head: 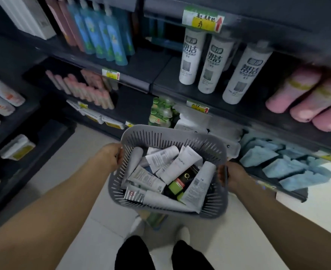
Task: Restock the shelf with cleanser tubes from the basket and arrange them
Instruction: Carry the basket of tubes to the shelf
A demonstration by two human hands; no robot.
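Head view: a grey slotted basket (209, 147) carried in front of the body, above the pale floor (86, 172), between dark shelves (141, 75) on the left and on the right. Left hand (112, 156) closed around the left rim, fingers curled over the edge; right hand (226, 175) closed around the right rim in the same way. Both hands busy with the basket only, no tube taken out yet.

Inside the basket: a loose heap of cleanser tubes (177, 164), mostly white, lying crossed over each other, together with a black tube (186, 175) and a small green one (175, 187). On the shelves nearby: tall white bottles (209, 63) standing upright, pink bottles (307, 98) lying on the right, blue bottles (102, 36) higher on the left, pale blue packs (273, 160) low on the right. Which shelf space is meant for the tubes: cannot tell from here.

Probably at the very start, restocking not yet begun.

Possible trouble from here: basket tilted slightly, so letting go with one hand to reach in may tip it and spill tubes on the floor. Safer to set it down first. Also, tubes piled crosswise, so pulling one from below may drag others out. Picture blurred at the edges, small labels not readable.
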